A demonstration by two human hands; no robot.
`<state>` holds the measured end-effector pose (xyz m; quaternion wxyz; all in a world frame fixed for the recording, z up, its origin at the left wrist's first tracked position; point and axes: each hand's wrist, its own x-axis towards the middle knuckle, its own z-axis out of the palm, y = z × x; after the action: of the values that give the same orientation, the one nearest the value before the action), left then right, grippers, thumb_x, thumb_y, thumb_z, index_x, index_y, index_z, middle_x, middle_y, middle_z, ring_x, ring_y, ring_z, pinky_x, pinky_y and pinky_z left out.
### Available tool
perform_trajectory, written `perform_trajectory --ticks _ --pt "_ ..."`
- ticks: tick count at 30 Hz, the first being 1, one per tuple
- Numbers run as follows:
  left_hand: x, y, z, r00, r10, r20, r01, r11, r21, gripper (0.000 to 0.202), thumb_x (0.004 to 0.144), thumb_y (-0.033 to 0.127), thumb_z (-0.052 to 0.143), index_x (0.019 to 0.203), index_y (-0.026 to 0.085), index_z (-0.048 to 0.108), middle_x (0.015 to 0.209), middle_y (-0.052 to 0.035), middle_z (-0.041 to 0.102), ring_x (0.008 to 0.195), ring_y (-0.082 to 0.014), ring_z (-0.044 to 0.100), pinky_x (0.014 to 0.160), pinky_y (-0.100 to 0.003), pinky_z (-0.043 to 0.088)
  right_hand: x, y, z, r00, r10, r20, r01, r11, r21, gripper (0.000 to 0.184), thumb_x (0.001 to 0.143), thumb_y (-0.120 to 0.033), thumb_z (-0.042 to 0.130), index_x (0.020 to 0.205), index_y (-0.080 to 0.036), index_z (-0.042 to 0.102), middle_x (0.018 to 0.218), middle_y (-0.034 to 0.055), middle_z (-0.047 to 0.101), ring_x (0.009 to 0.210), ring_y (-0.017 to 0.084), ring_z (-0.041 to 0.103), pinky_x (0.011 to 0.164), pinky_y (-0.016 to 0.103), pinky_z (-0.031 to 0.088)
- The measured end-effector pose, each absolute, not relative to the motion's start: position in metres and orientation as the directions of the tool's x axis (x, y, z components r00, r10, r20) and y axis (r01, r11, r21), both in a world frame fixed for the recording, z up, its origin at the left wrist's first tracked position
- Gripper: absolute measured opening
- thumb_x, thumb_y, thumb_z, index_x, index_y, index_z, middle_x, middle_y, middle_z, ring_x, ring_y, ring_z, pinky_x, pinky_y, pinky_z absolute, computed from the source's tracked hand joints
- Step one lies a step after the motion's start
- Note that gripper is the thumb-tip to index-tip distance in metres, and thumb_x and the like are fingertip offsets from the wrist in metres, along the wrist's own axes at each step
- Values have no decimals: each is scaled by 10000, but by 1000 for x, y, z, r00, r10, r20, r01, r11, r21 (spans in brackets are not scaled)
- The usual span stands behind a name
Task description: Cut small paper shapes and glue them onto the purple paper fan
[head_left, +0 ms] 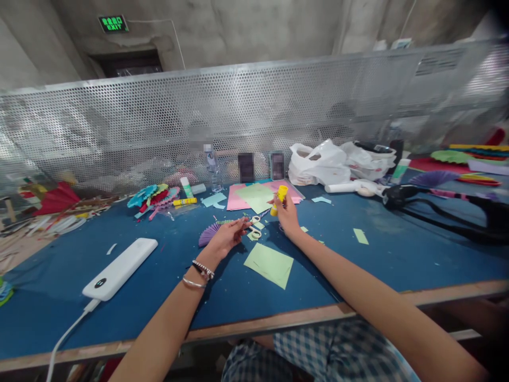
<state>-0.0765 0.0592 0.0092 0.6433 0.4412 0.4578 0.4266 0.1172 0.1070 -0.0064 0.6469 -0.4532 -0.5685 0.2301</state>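
Observation:
My right hand [287,215] is closed around a yellow glue stick [282,192], raised above the table. My left hand [229,237] hovers with its fingers loosely stretched out, beside the pale handles of a pair of scissors [255,232]; nothing shows in its fingers. Close under that hand lies a purple pleated paper fan [209,233], with a green pleated part partly hidden behind the fingers. A light green paper square [269,264] with crease lines rests flat in front of me. Behind the hands is a stack of pink paper [235,197] topped by a green sheet [256,197].
A white power bank [120,269] with a cable lies at left. Paper flowers [153,199], a yellow glue stick [185,201] and a bottle [213,170] stand farther back. White plastic bags [318,164] and a black strapped item [421,209] are at right. A perforated metal screen [167,122] borders the table.

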Motion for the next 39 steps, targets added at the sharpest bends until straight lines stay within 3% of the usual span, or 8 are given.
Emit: perform_trajectory --ticks 5,9,15,23,26,32,35,39 --pt "-77 61 7 215 954 -209 -145 243 959 228 738 361 628 913 219 661 1043 -46 628 638 -85 509 506 -174 334 122 108 -9 261 832 491 299 413 -860 428 788 -580 402 900 -190 537 810 45 667 703 173 566 627 269 408" --pt "-79 62 7 203 957 -207 -158 241 958 235 732 340 643 934 220 660 1050 -44 623 646 -81 511 505 -173 340 122 112 -13 254 846 469 306 390 -869 434 782 -586 414 941 -200 532 823 35 669 697 174 578 622 271 408" --pt "-80 60 9 197 957 -213 -107 237 966 332 712 408 651 1011 265 627 1139 -25 595 803 -124 566 522 -171 342 121 114 -16 271 841 468 280 396 -874 426 797 -575 391 973 -202 501 826 34 650 680 171 570 607 272 399" --pt "-79 60 10 169 971 -169 -76 184 980 314 697 408 661 955 232 639 1142 -39 601 899 -149 583 534 -171 336 124 107 -3 396 671 627 447 455 -770 339 834 -516 367 837 -203 498 831 27 529 780 160 463 736 288 362" --pt "-78 60 10 124 980 -154 -91 166 982 351 666 386 693 962 203 647 1073 -70 634 869 -154 592 528 -180 337 121 104 2 410 670 619 408 472 -781 347 844 -510 349 812 -200 501 810 26 508 778 163 456 723 287 365" --pt "-77 58 10 46 996 -74 -54 76 996 411 636 431 700 941 159 671 1019 -107 652 815 -161 602 588 -207 393 108 91 1 195 817 543 221 502 -836 385 822 -543 381 836 -189 530 666 -5 518 574 129 451 528 245 353" --pt "-77 60 7 19 1000 -22 -26 23 999 401 643 455 680 915 160 682 972 -101 667 818 -177 610 650 -232 425 99 81 1 9 811 585 295 556 -777 369 781 -528 485 863 -179 574 718 14 578 592 130 486 541 245 371" --pt "-78 64 3 -42 999 13 -31 -14 999 358 633 419 683 895 175 692 902 -82 681 799 -180 615 682 -248 441 92 68 5 -195 706 681 355 698 -622 310 785 -458 535 970 -213 582 934 44 610 790 163 548 661 263 422"
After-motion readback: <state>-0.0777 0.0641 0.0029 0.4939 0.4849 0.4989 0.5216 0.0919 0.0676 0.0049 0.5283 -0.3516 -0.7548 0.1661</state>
